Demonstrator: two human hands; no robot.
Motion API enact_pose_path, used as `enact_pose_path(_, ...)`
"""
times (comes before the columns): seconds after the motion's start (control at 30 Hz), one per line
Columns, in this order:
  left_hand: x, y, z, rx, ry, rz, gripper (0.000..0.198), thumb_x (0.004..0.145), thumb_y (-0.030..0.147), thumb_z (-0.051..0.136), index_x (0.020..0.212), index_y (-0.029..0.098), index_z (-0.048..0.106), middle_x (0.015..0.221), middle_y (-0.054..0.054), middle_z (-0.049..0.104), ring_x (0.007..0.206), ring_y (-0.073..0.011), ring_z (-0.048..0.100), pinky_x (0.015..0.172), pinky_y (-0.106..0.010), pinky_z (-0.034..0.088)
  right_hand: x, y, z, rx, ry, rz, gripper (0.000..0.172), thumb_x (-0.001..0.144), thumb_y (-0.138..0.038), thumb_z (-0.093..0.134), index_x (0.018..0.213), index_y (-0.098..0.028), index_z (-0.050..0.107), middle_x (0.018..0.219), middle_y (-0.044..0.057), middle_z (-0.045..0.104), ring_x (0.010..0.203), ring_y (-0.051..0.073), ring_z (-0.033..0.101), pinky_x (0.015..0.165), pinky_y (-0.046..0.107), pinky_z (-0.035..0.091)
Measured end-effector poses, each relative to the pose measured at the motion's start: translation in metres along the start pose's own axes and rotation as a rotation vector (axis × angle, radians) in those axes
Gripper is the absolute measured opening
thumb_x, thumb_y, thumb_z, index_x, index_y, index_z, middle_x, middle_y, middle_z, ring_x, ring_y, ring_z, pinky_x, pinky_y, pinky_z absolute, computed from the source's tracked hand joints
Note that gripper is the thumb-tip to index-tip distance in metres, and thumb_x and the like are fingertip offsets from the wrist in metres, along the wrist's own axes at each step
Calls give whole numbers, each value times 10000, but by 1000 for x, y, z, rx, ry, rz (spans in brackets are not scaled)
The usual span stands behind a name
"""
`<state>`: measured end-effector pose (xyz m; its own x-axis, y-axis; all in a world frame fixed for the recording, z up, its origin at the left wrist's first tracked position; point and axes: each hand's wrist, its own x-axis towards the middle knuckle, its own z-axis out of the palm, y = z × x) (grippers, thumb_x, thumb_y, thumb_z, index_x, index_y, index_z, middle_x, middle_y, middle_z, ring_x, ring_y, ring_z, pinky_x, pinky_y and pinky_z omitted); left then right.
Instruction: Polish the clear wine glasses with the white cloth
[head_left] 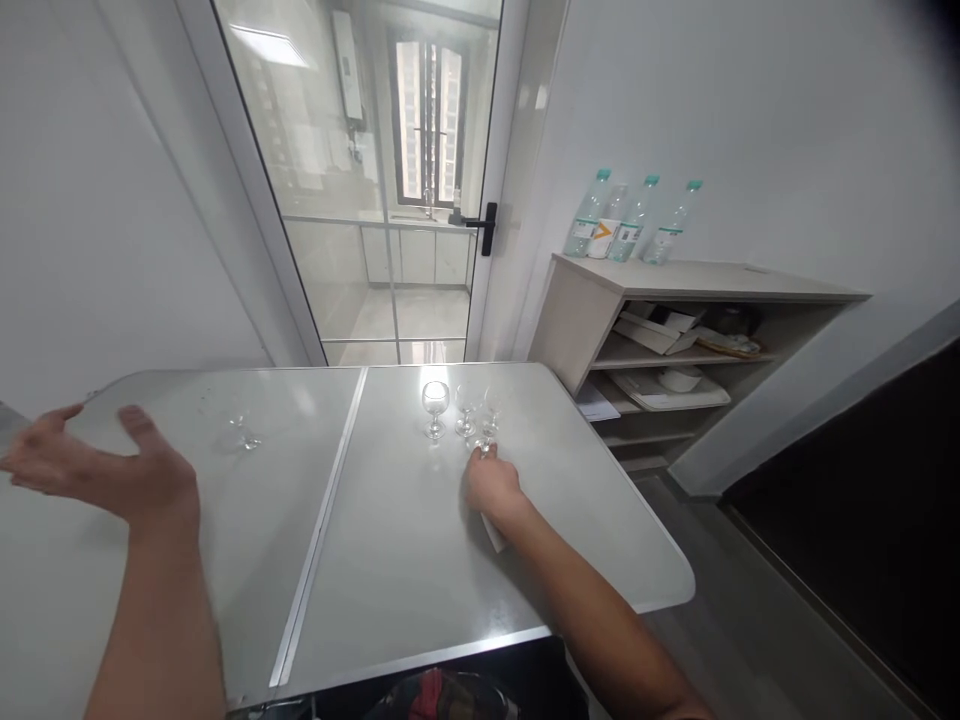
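Left hand (124, 480) spread wide at frame left; right hand (493, 483) by rightmost stemmed glass (490, 405), centre frame, grip unclear

Your left hand (124, 475) is lifted, thumb (139, 428) spread wide from the fingers (37, 465); your right forearm (585, 590) reaches forward and inward, your right hand (495, 482) curled.

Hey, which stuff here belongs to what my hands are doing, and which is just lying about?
Likely in the job:
stemmed glasses by the right hand
pale item under it
glass nearest the left hand

Likely lying about:
bottles on the cabinet
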<state>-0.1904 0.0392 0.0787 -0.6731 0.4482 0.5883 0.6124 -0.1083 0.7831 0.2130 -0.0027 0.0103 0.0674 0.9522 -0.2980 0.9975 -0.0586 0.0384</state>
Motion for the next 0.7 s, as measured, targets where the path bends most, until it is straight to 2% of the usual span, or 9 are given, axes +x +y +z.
enact_pose_path(0.07, 1, -9, 3, 116, 87, 52, 789, 741, 390, 772, 1405, 164, 411, 1513, -181, 387, 1450, -371, 314, 1203, -603, 145, 0, 1, -1, 0, 3, 7, 809, 860, -162, 588, 1600, 1, 303, 1596, 386, 298, 1205, 341, 700, 892, 385, 591)
enact_pose_path(0.13, 1, -19, 10, 157, 40, 37, 956, 598, 419, 901, 1395, 152, 445, 1479, -202, 459, 1426, -397, 377, 1167, -592, 274, -1, 1, -3, -2, 6, 8, 802, 863, -156, 582, 1598, 4, 306, 1586, 397, 305, 1195, 345, 705, 880, 382, 592)
enact_pose_path(0.2, 1, -27, 16, 184, -52, -1, 1111, 500, 463, 965, 1423, 157, 428, 1485, -224, 475, 1447, -418, 365, 1149, -617, 319, -4, 0, -5, -7, 10, 12, 802, 857, -139, 583, 1595, 13, 308, 1570, 421, 303, 1157, 348, 723, 855, 377, 593)
enact_pose_path(0.3, 0, -34, 22, 249, -146, -73, 1242, 441, 486, 993, 1471, 173, 374, 1489, -241, 483, 1414, -448, 418, 1102, -686, 353, -8, -3, -7, -5, 22, 11, 772, 865, -132, 576, 1593, -22, 343, 1562, 417, 328, 1112, 338, 743, 838, 371, 590)
enact_pose_path(0.37, -1, -37, 24, 301, -192, -106, 1255, 465, 507, 984, 1495, 176, 349, 1462, -246, 507, 1360, -463, 481, 1072, -696, 380, -9, -5, -7, 3, 27, 3, 749, 874, -134, 572, 1592, -65, 368, 1569, 388, 354, 1114, 330, 743, 854, 373, 584)
enact_pose_path(0.47, -3, -42, 26, 395, -258, -119, 1201, 540, 542, 949, 1510, 180, 339, 1369, -228, 588, 1287, -453, 567, 1047, -638, 440, -7, -5, -6, 20, 19, 2, 711, 861, -108, 577, 1555, -57, 431, 1548, 373, 407, 1155, 336, 725, 881, 378, 575)
enact_pose_path(0.6, -4, -52, 31, 452, -319, -135, 1101, 626, 574, 896, 1493, 194, 332, 1273, -188, 663, 1180, -398, 655, 1016, -569, 484, -3, -1, -6, 55, 10, 26, 619, 836, -96, 594, 1448, -14, 547, 1466, 365, 521, 1225, 351, 684, 893, 373, 568)
enact_pose_path(0.7, -6, -63, 36, 428, -361, -171, 994, 680, 543, 872, 1447, 200, 340, 1269, -167, 680, 1095, -341, 699, 1001, -523, 496, -3, 3, -9, 85, 1, 32, 590, 822, -95, 612, 1407, -23, 581, 1360, 332, 630, 1204, 339, 691, 874, 355, 567)
